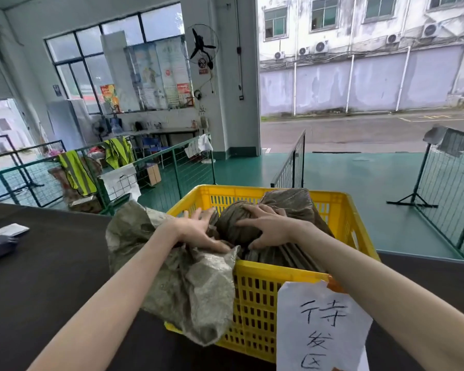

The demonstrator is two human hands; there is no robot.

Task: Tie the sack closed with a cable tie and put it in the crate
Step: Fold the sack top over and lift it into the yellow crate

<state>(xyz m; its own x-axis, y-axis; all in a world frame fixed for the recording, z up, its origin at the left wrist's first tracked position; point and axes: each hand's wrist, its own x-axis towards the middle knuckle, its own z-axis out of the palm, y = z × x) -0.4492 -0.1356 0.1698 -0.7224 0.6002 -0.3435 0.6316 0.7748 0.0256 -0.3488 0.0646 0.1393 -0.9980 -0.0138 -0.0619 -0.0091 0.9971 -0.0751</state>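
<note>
I have both hands down in the yellow crate (255,298), which stands on the dark table (51,277). My left hand (198,231) lies with fingers spread over the sack (236,226) near the crate's left rim; my right hand (268,228) is splayed and pressed onto the sack's bunched, rounded top, near the crate's middle. Neither hand pinches anything that I can see. The sack sits inside the crate, but a wide flap of its cloth (188,285) hangs over the crate's near left corner and down the outer wall. I cannot make out a cable tie from here. I judge the step to be settling the sack inside. To do it well, I would keep the right palm bearing down on the bulk, and use the left to gather the overhanging flap inward over the rim, so nothing snags on the slotted wall. A paper label (322,330) hangs on the crate's front.
</note>
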